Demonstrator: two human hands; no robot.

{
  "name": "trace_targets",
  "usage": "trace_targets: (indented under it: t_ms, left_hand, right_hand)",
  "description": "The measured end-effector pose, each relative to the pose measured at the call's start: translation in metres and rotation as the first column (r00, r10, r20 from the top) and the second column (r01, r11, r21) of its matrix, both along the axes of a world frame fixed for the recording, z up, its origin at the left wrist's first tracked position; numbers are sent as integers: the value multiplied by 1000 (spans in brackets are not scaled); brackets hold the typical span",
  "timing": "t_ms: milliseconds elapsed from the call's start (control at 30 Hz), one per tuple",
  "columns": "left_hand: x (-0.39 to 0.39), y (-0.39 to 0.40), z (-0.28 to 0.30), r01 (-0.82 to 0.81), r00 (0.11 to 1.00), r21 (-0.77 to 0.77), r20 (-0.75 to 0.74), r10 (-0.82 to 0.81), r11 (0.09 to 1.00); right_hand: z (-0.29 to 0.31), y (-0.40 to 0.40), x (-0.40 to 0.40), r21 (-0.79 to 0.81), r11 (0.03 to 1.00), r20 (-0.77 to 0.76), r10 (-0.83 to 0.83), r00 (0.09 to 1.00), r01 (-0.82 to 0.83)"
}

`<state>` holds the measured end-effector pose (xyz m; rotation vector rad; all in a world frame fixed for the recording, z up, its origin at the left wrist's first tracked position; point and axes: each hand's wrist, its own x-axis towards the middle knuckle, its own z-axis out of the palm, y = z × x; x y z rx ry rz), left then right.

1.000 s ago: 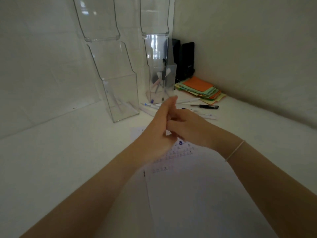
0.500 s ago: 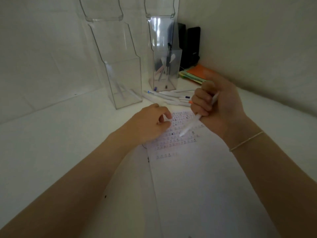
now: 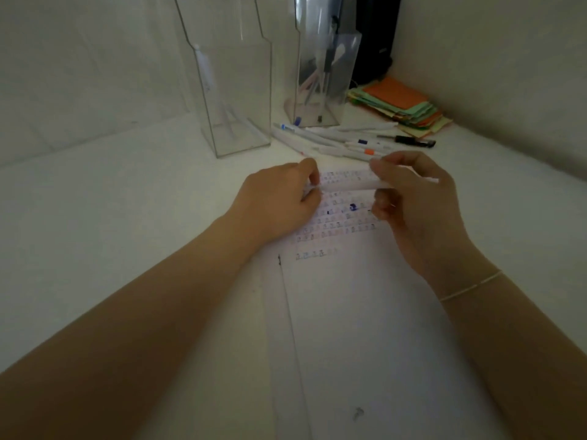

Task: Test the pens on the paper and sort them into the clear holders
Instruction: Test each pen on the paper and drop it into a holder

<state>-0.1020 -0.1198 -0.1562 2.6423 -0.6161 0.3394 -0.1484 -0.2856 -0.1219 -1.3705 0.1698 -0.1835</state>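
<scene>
Dim light is falling over a white desk (image 3: 95, 217); plain pale walls (image 3: 492, 58) are meeting at one o'clock.

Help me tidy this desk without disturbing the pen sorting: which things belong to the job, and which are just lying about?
Part of the job:
white pen held by left hand and right hand
test paper
loose pens
left clear holder
right clear holder

Just lying about:
stack of coloured paper
black object in the corner
</scene>
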Motion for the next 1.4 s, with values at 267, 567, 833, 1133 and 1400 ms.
trace_targets:
  t_ms: [267, 567, 833, 1133, 1400]
  left_hand:
    - [1, 0, 2, -18, 1000, -10, -8, 17, 1000]
    - [1, 0, 1, -20, 1000, -9, -11, 20, 1000]
    - [4, 1, -3, -36, 999, -1, -6, 36, 999]
    - [6, 2, -5, -42, 999, -6, 13, 42, 999]
    - [5, 1, -5, -44, 999, -7, 13, 44, 999]
  right_hand:
    - [-5, 3, 0, 115, 993, 100, 23, 995, -34]
    - [-9, 6, -10, 38, 991, 25, 127, 992, -128]
    - [-25, 13, -8, -545, 838, 32, 39, 999, -15]
    - [-31, 14, -7, -644, 761, 109, -5, 994, 75]
    - [-31, 14, -7, -692, 715, 159, 19, 987, 98]
